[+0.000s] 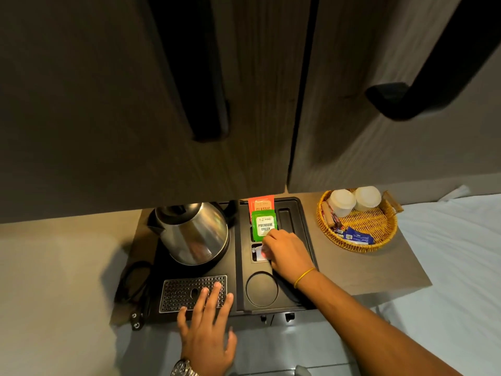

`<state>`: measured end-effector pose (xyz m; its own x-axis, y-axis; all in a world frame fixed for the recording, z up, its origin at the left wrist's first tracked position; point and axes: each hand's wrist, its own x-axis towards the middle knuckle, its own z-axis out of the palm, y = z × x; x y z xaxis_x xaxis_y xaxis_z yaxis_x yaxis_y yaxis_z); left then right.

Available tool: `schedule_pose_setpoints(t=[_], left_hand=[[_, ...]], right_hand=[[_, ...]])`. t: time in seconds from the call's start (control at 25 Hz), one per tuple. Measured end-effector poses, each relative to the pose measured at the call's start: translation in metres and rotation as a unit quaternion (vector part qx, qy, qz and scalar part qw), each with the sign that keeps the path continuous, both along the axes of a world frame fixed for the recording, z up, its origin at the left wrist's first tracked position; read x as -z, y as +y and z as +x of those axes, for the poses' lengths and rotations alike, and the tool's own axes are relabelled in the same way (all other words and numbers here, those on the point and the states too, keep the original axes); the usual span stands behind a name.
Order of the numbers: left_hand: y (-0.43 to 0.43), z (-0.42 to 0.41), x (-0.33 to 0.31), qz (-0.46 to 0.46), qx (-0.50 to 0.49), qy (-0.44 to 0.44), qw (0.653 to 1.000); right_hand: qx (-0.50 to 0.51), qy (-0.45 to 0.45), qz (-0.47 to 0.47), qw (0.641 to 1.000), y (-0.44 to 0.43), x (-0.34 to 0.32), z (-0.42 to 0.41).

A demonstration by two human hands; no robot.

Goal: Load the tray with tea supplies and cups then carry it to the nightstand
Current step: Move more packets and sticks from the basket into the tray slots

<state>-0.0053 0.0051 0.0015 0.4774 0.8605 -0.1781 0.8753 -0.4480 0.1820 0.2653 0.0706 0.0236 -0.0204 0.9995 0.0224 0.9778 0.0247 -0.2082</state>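
Two cupboard doors hang over a black tea station and, beside it, the wicker tray already holding two cups and packets. The steel kettle sits left. The left hand lies flat, fingers spread, on the drip grille. The right hand curls into a sachet slot beside the green tea packet; what it grips is hidden. Loading seems underway; next, lift sachets across to the tray.
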Motion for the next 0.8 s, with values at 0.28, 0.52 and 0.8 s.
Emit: schedule_pose_setpoints(t=[0.28, 0.52, 0.8], left_hand=[[0.000, 0.001, 0.003, 0.010, -0.001, -0.012, 1.000], [0.002, 0.002, 0.010, 0.029, -0.003, 0.000, 1.000], [-0.001, 0.006, 0.011, 0.048, -0.006, -0.022, 0.999]], right_hand=[[0.139, 0.166, 0.185, 0.959, -0.022, -0.033, 0.044], [0.401, 0.155, 0.038, 0.902, -0.033, -0.029, 0.149], [0.362, 0.091, -0.060, 0.926, -0.018, -0.022, 0.151]])
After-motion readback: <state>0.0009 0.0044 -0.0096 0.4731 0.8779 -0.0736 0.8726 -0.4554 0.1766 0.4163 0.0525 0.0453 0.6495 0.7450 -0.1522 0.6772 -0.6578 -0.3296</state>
